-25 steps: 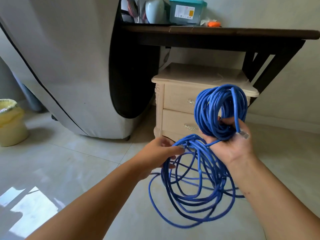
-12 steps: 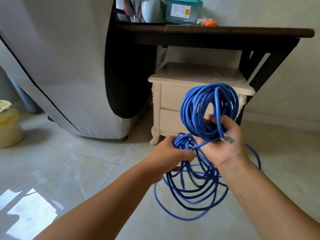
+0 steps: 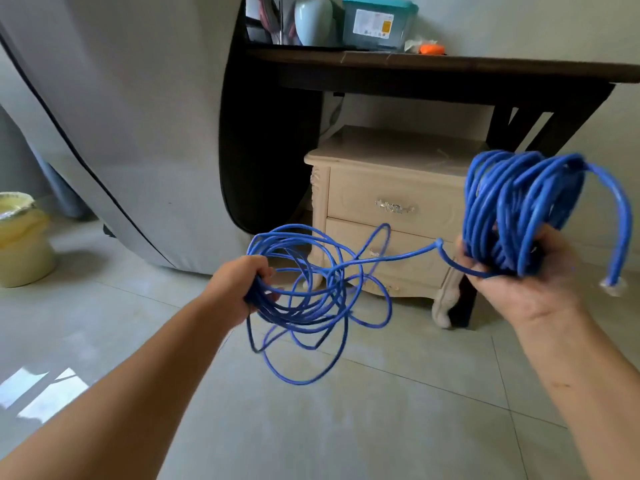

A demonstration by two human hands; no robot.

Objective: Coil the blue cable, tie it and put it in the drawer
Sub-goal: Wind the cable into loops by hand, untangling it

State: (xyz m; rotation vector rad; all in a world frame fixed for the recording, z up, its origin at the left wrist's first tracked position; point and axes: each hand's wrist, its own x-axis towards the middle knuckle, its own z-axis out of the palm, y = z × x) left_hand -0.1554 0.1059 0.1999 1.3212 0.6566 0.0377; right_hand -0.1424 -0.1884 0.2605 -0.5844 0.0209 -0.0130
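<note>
The left hand (image 3: 242,285) is closed around a bunch of loose loops (image 3: 311,306) of the blue cable (image 3: 412,252). The right hand (image 3: 519,292), at 3 o'clock, grips the tight coil (image 3: 512,209), and the plug end (image 3: 613,285) hangs past its outer edge. One strand runs between the hands, which are well apart. The loops hang above the tiled floor (image 3: 346,427). At 12 o'clock the cream cabinet (image 3: 381,150) stands under the front edge of the dark bench (image 3: 450,67), with both drawers (image 3: 391,188) closed. A yellow bin (image 3: 20,244) stands at 9 o'clock.
</note>
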